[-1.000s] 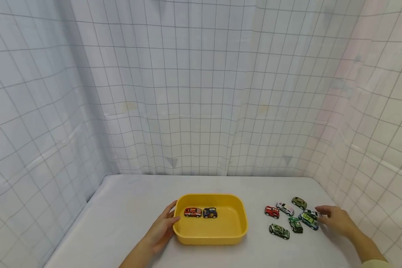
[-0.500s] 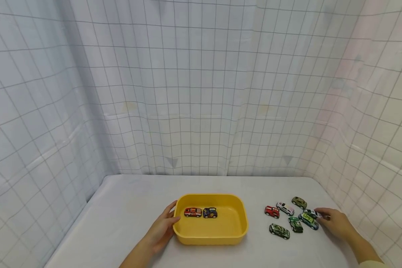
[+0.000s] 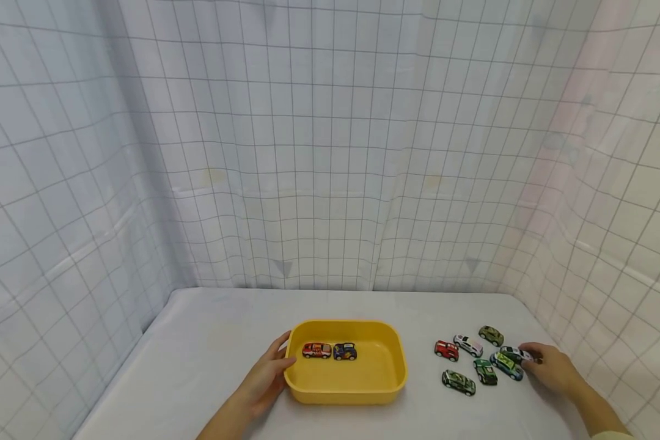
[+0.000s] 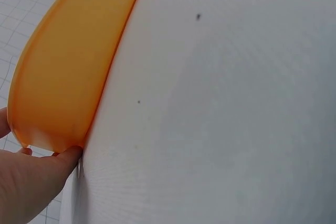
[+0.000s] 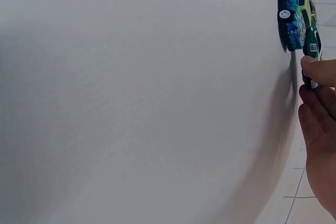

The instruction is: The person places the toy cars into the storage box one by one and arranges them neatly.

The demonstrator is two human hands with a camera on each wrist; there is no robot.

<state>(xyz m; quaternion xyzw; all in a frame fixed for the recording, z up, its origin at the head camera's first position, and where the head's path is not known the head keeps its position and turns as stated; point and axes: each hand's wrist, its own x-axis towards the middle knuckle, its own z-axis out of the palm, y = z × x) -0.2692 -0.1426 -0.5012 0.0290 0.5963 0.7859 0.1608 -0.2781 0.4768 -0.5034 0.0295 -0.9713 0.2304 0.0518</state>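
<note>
My left hand [image 3: 265, 377] holds the left end of a yellow plastic tray [image 3: 345, 397], fingers along its outer wall and thumb at the rim. In the left wrist view the tray's long side [image 4: 73, 51] is seen from outside. A red-orange toy car [image 3: 316, 350] and a dark blue toy car [image 3: 344, 351] sit inside, end to end. At the right, my right hand [image 3: 552, 370] pinches the rear of a white and dark green toy car [image 3: 516, 353] between thumb and fingers. A blue-green toy car [image 3: 506, 365] lies right alongside it.
Around the right hand lie a red toy car [image 3: 447, 350], a white-pink one [image 3: 468, 345], an olive camouflage one [image 3: 491, 335], a green one [image 3: 485, 371] and a dark camouflage one [image 3: 459, 382]. Gridded white cloth [image 3: 330, 183] surrounds the white table [image 3: 209, 366].
My right hand has closed its fingertips on the white and dark green toy car, which has shifted slightly right. The left hand and tray have stayed in place.
</note>
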